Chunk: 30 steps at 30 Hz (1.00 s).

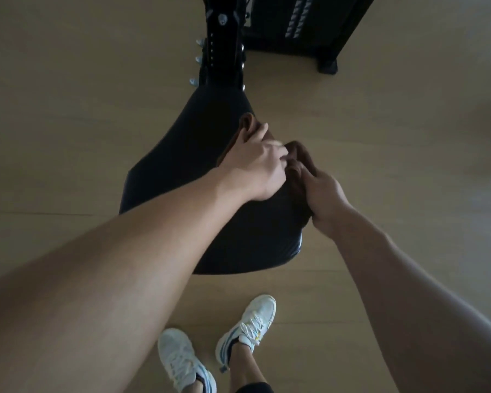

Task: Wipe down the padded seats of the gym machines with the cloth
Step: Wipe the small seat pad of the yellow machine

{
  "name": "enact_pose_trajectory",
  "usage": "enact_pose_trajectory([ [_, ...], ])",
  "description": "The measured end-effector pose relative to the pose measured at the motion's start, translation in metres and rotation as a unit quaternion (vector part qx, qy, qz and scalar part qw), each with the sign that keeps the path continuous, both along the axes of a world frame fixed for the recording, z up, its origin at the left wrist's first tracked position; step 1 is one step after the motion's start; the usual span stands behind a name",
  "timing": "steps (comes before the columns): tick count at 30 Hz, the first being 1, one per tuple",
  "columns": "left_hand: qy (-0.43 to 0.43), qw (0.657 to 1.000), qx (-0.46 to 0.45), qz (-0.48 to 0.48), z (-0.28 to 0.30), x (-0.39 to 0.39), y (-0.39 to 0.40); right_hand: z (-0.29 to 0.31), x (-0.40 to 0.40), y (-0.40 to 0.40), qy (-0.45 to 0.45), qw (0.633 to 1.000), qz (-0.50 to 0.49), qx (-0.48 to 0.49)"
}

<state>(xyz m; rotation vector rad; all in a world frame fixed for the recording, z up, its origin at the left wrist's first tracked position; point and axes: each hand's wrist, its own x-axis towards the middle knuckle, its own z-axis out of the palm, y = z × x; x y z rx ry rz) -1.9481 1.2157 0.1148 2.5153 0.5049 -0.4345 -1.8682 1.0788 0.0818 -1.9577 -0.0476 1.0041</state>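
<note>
The left hand pinches one end of the brown cloth lying on the black padded seat; the right hand grips the other end; best pull it flat, then wipe with firm overlapping strokes

Floor: pale wood-look planks with faint seams, running under everything in view.
Equipment: a black weight stack housing at the top — its foot resting on the floor.
Post: a black upright with silver knobs.
Light: dim, soft, even.
</note>
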Motion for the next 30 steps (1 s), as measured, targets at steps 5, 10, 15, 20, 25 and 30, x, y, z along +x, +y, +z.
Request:
enact_pose_trajectory([
  [5, -0.091, 0.996, -0.01, -0.01, 0.001, -0.036, -0.046, 0.007, -0.053, -0.051, -0.073, 0.997, -0.035, -0.017],
  [10, -0.148, 0.989, 0.01, 0.004, -0.002, -0.089, -0.079, 0.038, -0.101, -0.069, -0.112, 0.991, -0.056, -0.056],
  [15, -0.168, 0.984, 0.037, 0.037, 0.007, -0.14, -0.097, 0.062, -0.137, -0.077, -0.125, 0.983, -0.008, -0.132],
  [20, -0.138, 0.987, -0.012, 0.085, 0.026, -0.196, -0.101, 0.097, -0.191, -0.081, -0.056, 0.986, 0.035, -0.153],
  [25, -0.051, 0.942, -0.177, 0.281, 0.082, -0.245, -0.101, 0.13, -0.232, -0.079, 0.009, 0.995, 0.066, -0.079],
  [30, -0.072, 0.869, -0.278, 0.404, 0.111, -0.276, -0.102, 0.165, -0.239, -0.062, 0.027, 0.996, 0.083, -0.029],
])
